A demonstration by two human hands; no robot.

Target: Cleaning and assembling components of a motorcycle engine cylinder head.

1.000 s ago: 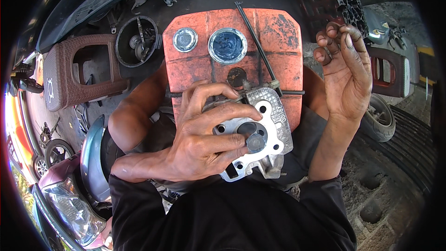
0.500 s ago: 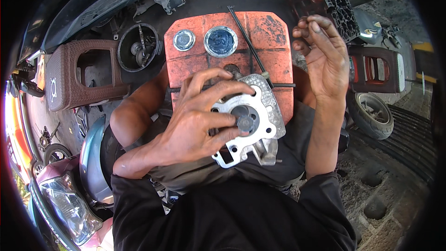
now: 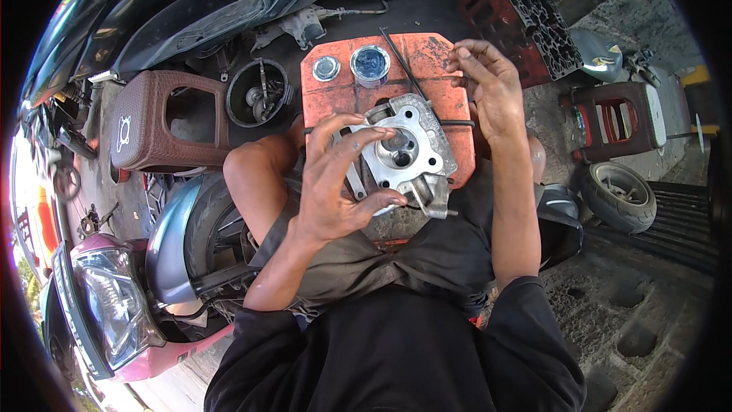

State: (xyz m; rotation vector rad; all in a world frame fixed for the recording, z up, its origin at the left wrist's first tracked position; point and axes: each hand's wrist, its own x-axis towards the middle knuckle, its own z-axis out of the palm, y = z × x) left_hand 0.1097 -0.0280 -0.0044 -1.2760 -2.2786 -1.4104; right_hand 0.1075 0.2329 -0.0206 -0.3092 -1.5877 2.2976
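Note:
Over the red-orange surface in front of me, my left hand [image 3: 333, 185] grips a bare-metal engine cylinder head [image 3: 431, 162]. Its fingers curl over the far left edge and face, and the thumb presses low on the near side. The flat face is turned up, showing bolt holes and a round recess with a dark opening. My right hand [image 3: 494, 91] is raised to the right of the part, apart from it, with fingers loosely bent and nothing discernible in them. Beyond stand an open tin of dark bluish paste [image 3: 370, 64] and a smaller round silvery lid or tin [image 3: 325, 69].
A black rod [image 3: 404, 61] lies across the red-orange work surface [image 3: 324, 99]. Left are a brown stool [image 3: 149, 126] and a bucket of metal parts [image 3: 260, 94]. Right are a red crate [image 3: 503, 30], another stool [image 3: 621, 118] and a wheel [image 3: 621, 194]. A motorcycle headlight [image 3: 114, 309] is near left.
My left thumb and index finger have spread from the grey round piece in the recess, and the hand now grips the cylinder head's edge. The head is tilted differently. My view has shifted.

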